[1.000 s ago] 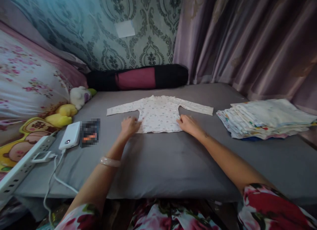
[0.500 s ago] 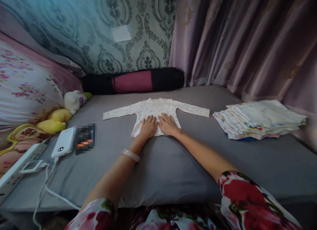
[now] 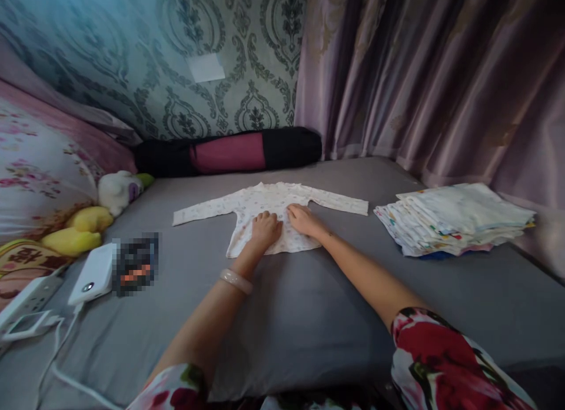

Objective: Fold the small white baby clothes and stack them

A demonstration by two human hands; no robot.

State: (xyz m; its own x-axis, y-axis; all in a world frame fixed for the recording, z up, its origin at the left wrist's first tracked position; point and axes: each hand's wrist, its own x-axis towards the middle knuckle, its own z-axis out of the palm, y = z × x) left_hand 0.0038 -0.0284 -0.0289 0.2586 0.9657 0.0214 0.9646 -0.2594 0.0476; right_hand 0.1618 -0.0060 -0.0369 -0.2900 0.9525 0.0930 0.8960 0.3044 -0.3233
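Resting on the pale long-sleeved top (image 3: 269,199), your left hand (image 3: 267,229) and right hand (image 3: 304,220) are lying just beside each other, a narrow strip of cloth showing between them. Your left fingers are curling under and your right fingers are bending against the fabric; whether either hand is pinching it, you cannot tell from here. The top is lying spread on the grey sheet (image 3: 331,304) in front of you, collar pointing away, sleeves reaching out to both sides. Small printed motifs are covering it, too fine to make out.

To your right, a stack of folded cloths (image 3: 459,219) is sitting near the right sleeve's cuff, showing bits of coloured print but no legible words. To your left, a yellow cushion (image 3: 17,260) is bearing a large dark character on a brown patch, too blurred to read surely. Near it, a white power bank (image 3: 93,275) is showing a small round dark mark, also unreadable, and a white cable is running from its near end. Just beside it, a dark item (image 3: 135,264) with an orange band is appearing only as coarse blocks, so any label is staying hidden.
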